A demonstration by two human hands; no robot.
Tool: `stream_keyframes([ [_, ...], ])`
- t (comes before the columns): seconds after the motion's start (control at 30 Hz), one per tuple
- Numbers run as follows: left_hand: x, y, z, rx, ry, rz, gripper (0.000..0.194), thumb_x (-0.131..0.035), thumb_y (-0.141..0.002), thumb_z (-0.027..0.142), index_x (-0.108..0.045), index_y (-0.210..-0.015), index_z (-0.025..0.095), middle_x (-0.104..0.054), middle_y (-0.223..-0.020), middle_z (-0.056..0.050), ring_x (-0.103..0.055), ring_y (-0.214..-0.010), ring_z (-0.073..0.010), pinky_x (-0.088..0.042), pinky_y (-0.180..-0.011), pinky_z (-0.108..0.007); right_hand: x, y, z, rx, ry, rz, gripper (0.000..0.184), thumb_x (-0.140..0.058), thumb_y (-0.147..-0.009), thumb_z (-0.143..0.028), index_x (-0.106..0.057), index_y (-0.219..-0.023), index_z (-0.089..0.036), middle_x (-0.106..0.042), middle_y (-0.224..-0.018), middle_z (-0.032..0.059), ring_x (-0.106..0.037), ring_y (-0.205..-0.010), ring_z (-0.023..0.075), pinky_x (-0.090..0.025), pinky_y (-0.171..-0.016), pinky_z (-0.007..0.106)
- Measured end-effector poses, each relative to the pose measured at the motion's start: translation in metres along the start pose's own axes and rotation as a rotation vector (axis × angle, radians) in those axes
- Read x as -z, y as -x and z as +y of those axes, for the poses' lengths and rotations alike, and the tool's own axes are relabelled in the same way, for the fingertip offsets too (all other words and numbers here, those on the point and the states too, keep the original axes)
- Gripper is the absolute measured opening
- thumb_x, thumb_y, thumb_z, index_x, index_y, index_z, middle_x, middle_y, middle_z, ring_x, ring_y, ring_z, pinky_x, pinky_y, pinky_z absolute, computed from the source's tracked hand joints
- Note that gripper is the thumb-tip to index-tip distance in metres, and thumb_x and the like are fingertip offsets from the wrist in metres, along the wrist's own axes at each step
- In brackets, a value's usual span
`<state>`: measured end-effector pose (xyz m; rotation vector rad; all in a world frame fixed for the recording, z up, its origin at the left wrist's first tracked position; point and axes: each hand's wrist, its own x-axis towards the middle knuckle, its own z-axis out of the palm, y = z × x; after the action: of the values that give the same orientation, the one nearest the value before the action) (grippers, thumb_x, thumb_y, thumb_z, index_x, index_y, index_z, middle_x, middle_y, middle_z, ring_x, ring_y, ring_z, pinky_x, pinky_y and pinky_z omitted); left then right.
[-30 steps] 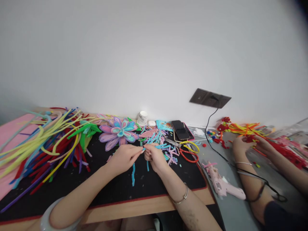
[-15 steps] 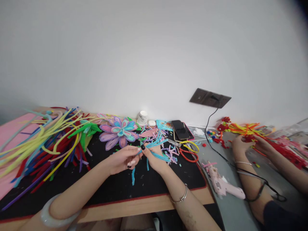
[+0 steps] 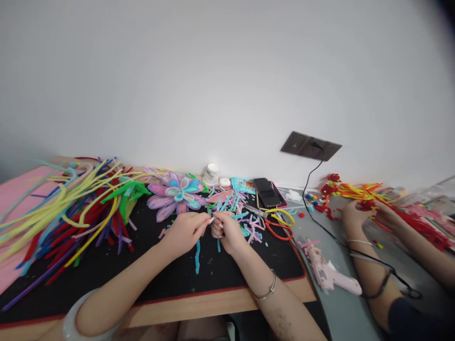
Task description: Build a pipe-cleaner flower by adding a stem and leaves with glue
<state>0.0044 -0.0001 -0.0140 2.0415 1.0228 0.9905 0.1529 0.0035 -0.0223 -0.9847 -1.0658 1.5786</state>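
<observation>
My left hand (image 3: 185, 233) and my right hand (image 3: 229, 232) meet fingertip to fingertip above the black mat (image 3: 167, 279). Both are closed in a pinch on light blue pipe cleaners (image 3: 226, 204), whose ends fan out behind my right hand. The pinched spot itself is mostly covered by my fingers. Below my left fingers a blue pipe cleaner strip (image 3: 197, 258) shows; whether it hangs or lies on the mat I cannot tell. A purple, pink and blue pipe cleaner flower (image 3: 183, 189) lies just beyond my left hand.
Loose pipe cleaners (image 3: 88, 203) pile up at left. Purple clippings (image 3: 254, 229), scissors (image 3: 280, 222), a phone (image 3: 266, 192) and a paper cup (image 3: 211, 174) lie beyond my hands. At right are a pink glue gun (image 3: 330, 274), its black cord (image 3: 332, 232) and a co-worker's hands (image 3: 355, 215) holding something red.
My left hand has turned over, its back now facing up, and my right fingers have curled in tighter. The blue pipe cleaners behind my right hand have shifted.
</observation>
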Motion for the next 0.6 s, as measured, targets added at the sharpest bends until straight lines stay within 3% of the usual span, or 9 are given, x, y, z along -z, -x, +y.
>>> stream_keyframes([
  [0.07, 0.002, 0.000, -0.001, -0.041, -0.030, 0.022, 0.024, -0.052, -0.085, 0.029, -0.057, -0.063, 0.020, -0.056, -0.061, -0.002, -0.049, -0.063, -0.0163, -0.034, -0.064, -0.027, 0.000, -0.001, 0.001, -0.010, 0.019, -0.013, 0.042, -0.052, -0.074, -0.035, -0.027, -0.043, -0.024, -0.018, -0.036, -0.0105, -0.013, -0.032, 0.0058, -0.011, -0.036, 0.024],
  [0.13, 0.002, -0.001, -0.002, 0.016, 0.041, -0.014, 0.028, -0.051, -0.086, 0.032, -0.057, -0.061, 0.020, -0.056, -0.059, -0.002, -0.050, -0.060, -0.0156, -0.035, -0.062, -0.026, 0.002, 0.000, 0.000, 0.017, 0.031, 0.004, 0.042, -0.053, -0.075, -0.035, -0.028, -0.042, -0.023, -0.020, -0.037, -0.0101, -0.014, -0.033, 0.0058, -0.012, -0.037, 0.023],
  [0.27, 0.001, -0.003, -0.003, 0.344, 0.544, -0.162, 0.038, -0.048, -0.087, 0.048, -0.059, -0.067, 0.017, -0.056, -0.053, -0.001, -0.046, -0.047, -0.0117, -0.034, -0.050, -0.024, 0.006, 0.007, -0.008, 0.248, 0.291, 0.027, 0.043, -0.056, -0.080, -0.037, -0.042, -0.044, -0.019, -0.033, -0.042, -0.0065, -0.027, -0.042, 0.0073, -0.021, -0.045, 0.023],
  [0.4, 0.003, -0.001, -0.005, 0.593, 0.986, -0.280, 0.037, -0.058, -0.082, 0.048, -0.062, -0.071, 0.013, -0.051, -0.049, 0.002, -0.035, -0.039, -0.0066, -0.029, -0.044, -0.021, 0.009, 0.014, -0.018, 0.477, 0.690, -0.113, 0.045, -0.043, -0.092, -0.040, -0.056, -0.055, -0.018, -0.049, -0.051, -0.0018, -0.045, -0.050, 0.0110, -0.034, -0.055, 0.025],
  [0.5, 0.002, 0.001, -0.006, 0.630, 1.079, -0.324, 0.031, -0.064, -0.079, 0.042, -0.062, -0.070, 0.013, -0.047, -0.046, 0.004, -0.028, -0.038, -0.0042, -0.025, -0.043, -0.020, 0.008, 0.015, -0.020, 0.541, 0.778, -0.141, 0.047, -0.040, -0.093, -0.041, -0.060, -0.057, -0.018, -0.054, -0.056, 0.0007, -0.051, -0.054, 0.0129, -0.037, -0.058, 0.026],
  [0.6, -0.002, 0.000, -0.003, 0.563, 1.013, -0.243, 0.031, -0.064, -0.078, 0.042, -0.059, -0.067, 0.014, -0.046, -0.046, 0.005, -0.028, -0.039, -0.0047, -0.024, -0.044, -0.020, 0.007, 0.014, -0.017, 0.514, 0.740, -0.056, 0.045, -0.044, -0.091, -0.041, -0.056, -0.053, -0.018, -0.047, -0.050, -0.0016, -0.044, -0.049, 0.0118, -0.033, -0.054, 0.026],
])
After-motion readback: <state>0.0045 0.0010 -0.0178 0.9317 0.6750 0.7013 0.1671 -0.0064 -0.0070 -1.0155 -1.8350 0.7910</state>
